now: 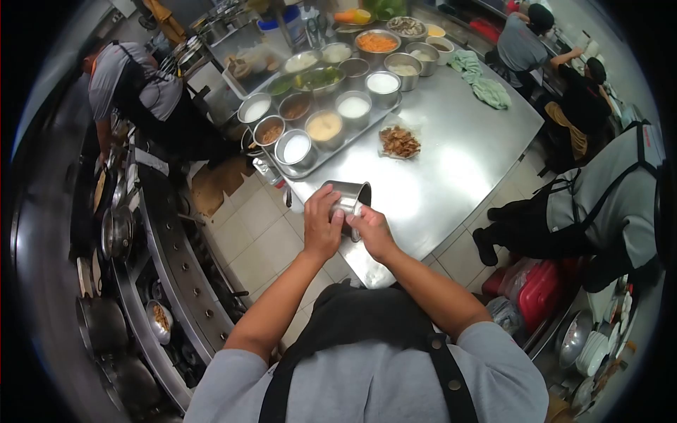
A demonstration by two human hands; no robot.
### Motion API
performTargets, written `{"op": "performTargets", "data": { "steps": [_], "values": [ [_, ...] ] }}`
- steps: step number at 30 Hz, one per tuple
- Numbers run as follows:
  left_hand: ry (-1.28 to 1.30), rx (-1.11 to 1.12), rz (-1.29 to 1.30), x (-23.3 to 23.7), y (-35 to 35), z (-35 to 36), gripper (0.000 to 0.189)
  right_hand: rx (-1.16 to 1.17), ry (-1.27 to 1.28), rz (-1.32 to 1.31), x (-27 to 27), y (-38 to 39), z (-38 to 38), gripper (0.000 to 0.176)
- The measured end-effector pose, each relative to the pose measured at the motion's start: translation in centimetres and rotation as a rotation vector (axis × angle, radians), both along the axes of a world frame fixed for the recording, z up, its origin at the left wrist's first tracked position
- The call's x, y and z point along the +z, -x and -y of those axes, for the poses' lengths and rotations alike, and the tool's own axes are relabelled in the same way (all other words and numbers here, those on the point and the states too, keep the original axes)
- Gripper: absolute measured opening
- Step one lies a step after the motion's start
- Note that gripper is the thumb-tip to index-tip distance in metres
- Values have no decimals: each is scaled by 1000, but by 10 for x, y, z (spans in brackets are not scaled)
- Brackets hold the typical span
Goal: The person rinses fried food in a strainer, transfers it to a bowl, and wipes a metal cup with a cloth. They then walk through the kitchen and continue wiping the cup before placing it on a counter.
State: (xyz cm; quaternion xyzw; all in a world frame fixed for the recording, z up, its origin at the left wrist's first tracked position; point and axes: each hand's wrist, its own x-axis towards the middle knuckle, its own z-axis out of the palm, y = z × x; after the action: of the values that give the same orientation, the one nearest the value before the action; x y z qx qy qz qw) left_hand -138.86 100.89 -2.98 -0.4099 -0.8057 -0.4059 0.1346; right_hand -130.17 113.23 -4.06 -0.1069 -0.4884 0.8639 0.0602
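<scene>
A small steel cup [350,196] is tipped on its side above the near corner of the steel table [458,162]. My left hand [322,224] wraps around its body from the left. My right hand [371,233] grips it from below and to the right, near the rim. Whether anything is inside the cup is hidden.
A tray [331,158] of steel bowls with sauces and powders sits beyond the cup. A plate of fried pieces [400,142] and a green cloth [486,88] lie on the table. Other people stand at left [134,84], right [613,204] and far right. Stove with pans [116,233] runs along the left.
</scene>
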Motion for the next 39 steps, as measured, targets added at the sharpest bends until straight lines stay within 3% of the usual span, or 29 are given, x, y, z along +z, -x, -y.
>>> {"op": "performTargets", "data": {
  "steps": [1,2,3,6,9,11,12,13,14,16,19,21,23,25,26,30,32,33,35,36,37,39],
  "values": [
    [-55,-31,228,3,-1,1,42,25,-246,39,2,-3,-1,12],
    [34,74,224,15,-2,-5,55,30,-446,38,-22,-3,2,14],
    [138,83,274,37,-1,-11,63,31,-438,46,-23,-8,6,14],
    [303,27,386,43,9,-16,64,88,-788,-91,-20,-12,2,18],
    [263,88,237,11,22,-10,60,249,-908,-128,-16,-15,-22,20],
    [-50,20,399,-9,45,7,55,201,-781,-114,-28,-12,-38,24],
    [-22,24,570,1,47,13,48,84,-742,36,-18,-10,-46,26],
    [-19,28,573,-5,48,16,48,-26,-700,183,-8,-9,-50,28],
    [-130,6,732,-6,49,17,48,-20,-698,181,1,-5,-50,28],
    [-313,-78,947,-11,46,18,52,-335,-776,271,15,8,-43,27],
    [-434,-98,1139,-36,35,14,57,-406,-932,-247,4,30,-9,14],
    [-432,-126,1135,-35,23,6,57,-184,-1117,-145,-30,56,0,14],
    [-396,-117,1103,-16,12,0,55,-189,-1153,-149,-27,67,7,15],
    [-433,-80,1131,-23,16,8,55,219,-1091,-95,-21,73,4,15],
    [-422,-72,1127,-22,18,9,55,392,-1189,-218,-17,73,-3,17],
    [-415,-36,1102,-27,22,7,51,462,-1303,-142,-22,78,-8,16],
    [-446,-49,1049,-27,21,6,50,249,-1987,-592,-19,84,-20,18],
    [-467,-60,996,-28,21,6,49,257,-1992,-598,-14,83,-19,18],
    [-521,-81,933,-27,16,0,48,214,-2243,-235,-6,71,-14,18],
    [-568,-108,865,-25,13,-4,48,254,-2104,-30,-15,72,-13,17],
    [-573,-107,875,-27,10,-5,48,265,-2107,-24,-21,68,-14,17],
    [-519,-85,849,-30,8,-10,46,352,-1824,63,-21,61,-21,16]
  ]
}}
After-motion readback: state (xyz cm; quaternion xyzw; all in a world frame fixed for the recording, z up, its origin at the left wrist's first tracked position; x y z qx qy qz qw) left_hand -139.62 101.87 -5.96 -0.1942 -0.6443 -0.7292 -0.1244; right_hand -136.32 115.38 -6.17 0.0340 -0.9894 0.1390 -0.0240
